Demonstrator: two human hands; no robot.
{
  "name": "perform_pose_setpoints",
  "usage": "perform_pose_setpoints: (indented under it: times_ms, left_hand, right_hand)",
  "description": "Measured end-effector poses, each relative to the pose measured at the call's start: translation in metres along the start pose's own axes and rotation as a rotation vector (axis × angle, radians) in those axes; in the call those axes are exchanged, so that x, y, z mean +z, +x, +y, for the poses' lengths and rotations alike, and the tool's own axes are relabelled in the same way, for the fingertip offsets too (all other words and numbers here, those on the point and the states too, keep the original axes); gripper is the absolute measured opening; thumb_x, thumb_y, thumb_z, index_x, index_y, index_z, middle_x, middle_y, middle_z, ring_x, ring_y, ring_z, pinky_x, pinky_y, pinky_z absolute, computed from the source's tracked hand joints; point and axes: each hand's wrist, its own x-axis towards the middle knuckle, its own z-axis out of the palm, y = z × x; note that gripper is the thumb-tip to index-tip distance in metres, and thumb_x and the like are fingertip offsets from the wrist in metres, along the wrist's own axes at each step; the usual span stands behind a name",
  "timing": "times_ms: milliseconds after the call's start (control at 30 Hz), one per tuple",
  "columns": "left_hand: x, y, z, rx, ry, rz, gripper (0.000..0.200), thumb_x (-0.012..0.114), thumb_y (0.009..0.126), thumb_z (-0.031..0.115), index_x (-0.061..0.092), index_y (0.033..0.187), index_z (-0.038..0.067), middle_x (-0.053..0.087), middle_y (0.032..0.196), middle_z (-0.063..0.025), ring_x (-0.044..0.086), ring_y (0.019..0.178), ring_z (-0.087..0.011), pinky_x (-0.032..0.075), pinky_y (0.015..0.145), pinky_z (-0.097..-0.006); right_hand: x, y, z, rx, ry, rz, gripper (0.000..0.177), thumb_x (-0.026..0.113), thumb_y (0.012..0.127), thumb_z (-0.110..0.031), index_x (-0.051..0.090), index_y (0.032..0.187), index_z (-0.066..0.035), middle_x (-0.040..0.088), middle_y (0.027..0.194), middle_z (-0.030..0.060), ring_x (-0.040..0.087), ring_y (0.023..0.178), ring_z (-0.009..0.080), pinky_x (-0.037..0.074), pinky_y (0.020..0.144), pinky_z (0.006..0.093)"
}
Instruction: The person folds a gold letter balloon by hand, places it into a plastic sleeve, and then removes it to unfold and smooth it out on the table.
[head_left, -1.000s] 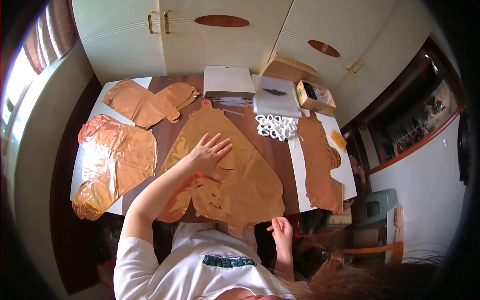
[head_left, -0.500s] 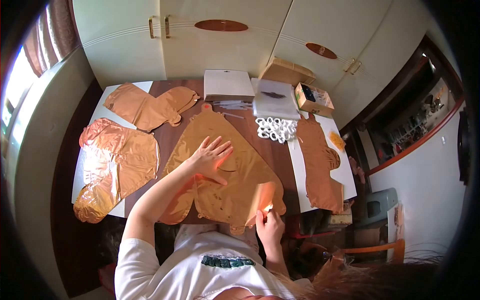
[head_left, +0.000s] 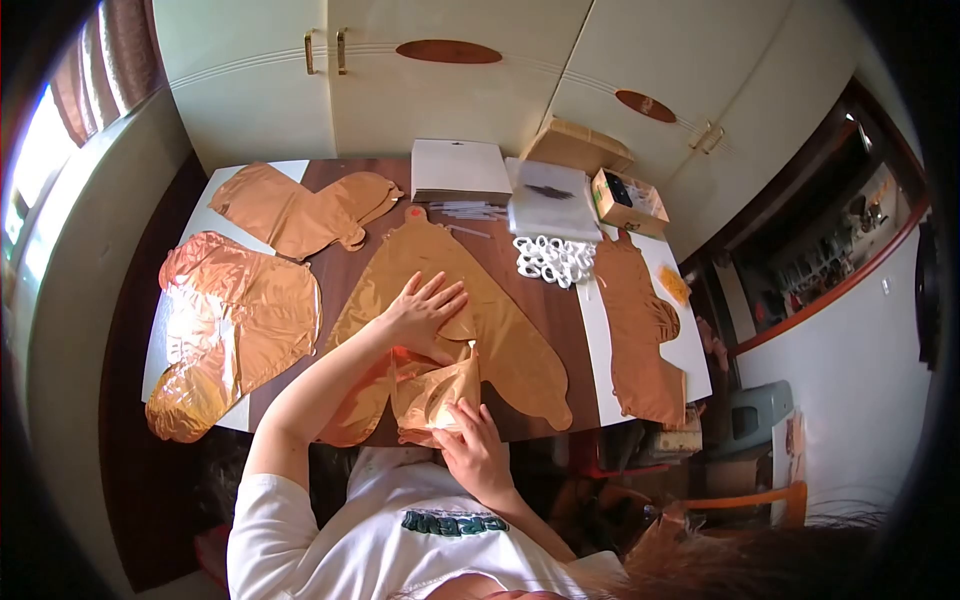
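Observation:
A flat copper-coloured foil balloon (head_left: 420,250), uninflated and pointed at the top, lies in front of me on the table. My left hand (head_left: 420,315) rests palm down on its middle, fingers spread. The balloon's lower flap (head_left: 440,390) is folded over to the left, shiny and creased, just below that hand. On the flap's lower right part lie the fingers of my right hand (head_left: 475,450), spread slightly apart. My right thumb is hard to make out.
More flat foil balloons lie at the upper left (head_left: 285,205), left (head_left: 240,310) and right (head_left: 635,330). Farther back are a white box (head_left: 460,170), clear plastic bags (head_left: 550,200), white rings (head_left: 553,260), thin straws (head_left: 465,210) and a small open box (head_left: 628,200).
My right hand has moved left, bringing the foil flap across from the lower right and folding it over. The balloon's right lobe now shows separately. My left hand has stayed in place.

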Motion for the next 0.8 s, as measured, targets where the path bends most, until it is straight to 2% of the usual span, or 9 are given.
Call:
perform_pose_setpoints:
  times_ms: [167,267,367,400,500,567,633,733,800]
  left_hand:
    - [-0.002,-0.001,0.0,0.008,-0.019,-0.003,0.12,0.063,0.057,0.078,0.025,0.147,0.009,0.022,0.153,-0.011,0.017,0.141,-0.0352,0.014,0.112,-0.0568]
    - [0.003,0.001,-0.001,0.008,0.012,-0.006,0.121,0.061,0.057,0.079,0.024,0.147,0.008,0.021,0.153,-0.0111,0.016,0.142,-0.0349,0.013,0.113,-0.0564]
    - [-0.003,-0.001,0.001,0.003,-0.002,-0.021,0.122,0.06,0.057,0.081,0.024,0.147,0.008,0.021,0.154,-0.0114,0.015,0.142,-0.0343,0.012,0.113,-0.056]
    - [-0.006,-0.002,0.002,0.001,-0.018,-0.028,0.122,0.059,0.057,0.082,0.023,0.147,0.008,0.021,0.154,-0.0115,0.015,0.142,-0.0341,0.012,0.113,-0.0558]
    - [-0.008,-0.001,0.003,-0.009,-0.011,-0.06,0.123,0.057,0.057,0.084,0.023,0.148,0.008,0.02,0.154,-0.0116,0.014,0.142,-0.034,0.011,0.113,-0.0558]
    - [-0.006,-0.001,0.003,-0.005,-0.004,-0.048,0.123,0.056,0.058,0.084,0.023,0.148,0.008,0.019,0.154,-0.0116,0.013,0.142,-0.0341,0.011,0.113,-0.0556]
    - [-0.006,-0.002,0.002,-0.006,-0.004,-0.048,0.123,0.056,0.058,0.085,0.023,0.148,0.008,0.019,0.154,-0.0116,0.013,0.142,-0.0342,0.011,0.113,-0.0556]
    - [-0.006,-0.001,0.003,-0.006,-0.003,-0.055,0.122,0.055,0.058,0.085,0.023,0.147,0.007,0.019,0.154,-0.0118,0.013,0.142,-0.0345,0.012,0.113,-0.0556]
    - [-0.005,0.0,0.003,-0.004,0.008,-0.052,0.122,0.055,0.059,0.084,0.023,0.148,0.007,0.018,0.154,-0.0118,0.014,0.142,-0.0346,0.012,0.113,-0.0558]
  right_hand:
    - [0.013,-0.008,0.008,-0.064,-0.005,-0.046,0.024,0.068,0.075,-0.008,0.065,0.098,-0.013,0.054,0.126,0.0105,0.05,0.122,0.0279,0.039,0.103,0.0485]
    - [0.009,-0.01,0.014,-0.064,-0.04,-0.046,0.038,0.067,0.076,-0.007,0.06,0.114,-0.011,0.049,0.132,0.0155,0.047,0.124,0.0315,0.038,0.102,0.0492]
    - [-0.003,-0.011,0.01,0.152,0.165,0.131,0.057,0.066,0.076,-0.007,0.047,0.129,-0.004,0.041,0.137,0.0227,0.044,0.124,0.0395,0.037,0.102,0.05]
    - [0.0,-0.018,0.015,0.201,0.079,0.12,0.07,0.065,0.074,-0.006,0.033,0.136,0.005,0.036,0.138,0.0296,0.041,0.124,0.0462,0.034,0.104,0.0489]
    - [0.006,-0.032,0.032,0.344,0.171,0.223,0.076,0.064,0.073,-0.004,0.028,0.138,0.007,0.035,0.137,0.0318,0.041,0.124,0.0467,0.032,0.106,0.0468]
    - [0.007,-0.049,0.044,0.453,0.165,0.334,0.083,0.068,0.078,-0.013,0.018,0.142,0.006,0.029,0.141,0.0295,0.035,0.128,0.0437,0.03,0.107,0.0462]
    - [-0.008,-0.04,0.047,0.559,0.148,0.467,0.08,0.067,0.079,-0.016,0.022,0.142,0.005,0.031,0.139,0.0302,0.033,0.128,0.0448,0.029,0.106,0.0481]
    - [-0.022,-0.044,0.066,0.486,-0.322,0.319,0.073,0.073,0.077,-0.024,0.037,0.134,0.004,0.037,0.135,0.0289,0.036,0.125,0.0454,0.032,0.103,0.0489]
    - [-0.021,-0.047,0.073,0.487,-0.16,0.23,0.065,0.073,0.077,-0.023,0.044,0.129,0.004,0.043,0.129,0.0275,0.039,0.122,0.0459,0.034,0.102,0.0492]
